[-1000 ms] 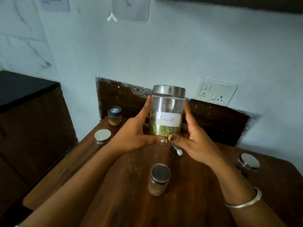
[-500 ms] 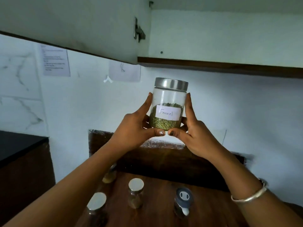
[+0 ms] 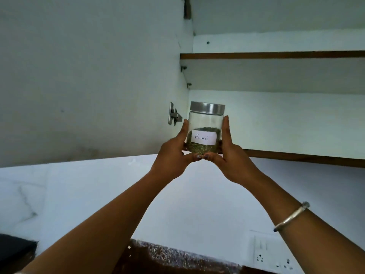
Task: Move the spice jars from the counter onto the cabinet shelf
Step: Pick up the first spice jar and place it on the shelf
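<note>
A clear glass jar (image 3: 205, 123) with a steel lid and a white label reading "Fennel" holds green seeds in its lower part. My left hand (image 3: 173, 155) grips its left side and my right hand (image 3: 233, 155) grips its right side, thumbs meeting under the base. The jar is upright, raised at the left end of the cabinet's lower shelf (image 3: 304, 156), its base about level with the shelf's brown front edge. Whether it touches the shelf I cannot tell. The counter and the other jars are out of view.
The open white cabinet door (image 3: 88, 80) hangs to the left, with a metal hinge (image 3: 174, 116) near the jar. An upper shelf (image 3: 276, 55) runs above. A wall socket (image 3: 272, 254) sits at lower right, above a dark backsplash (image 3: 177, 258).
Both hands have lifted the fennel jar from above the counter up to the lower cabinet shelf. My view has tilted upward, so the counter and other jars have dropped out of sight.
</note>
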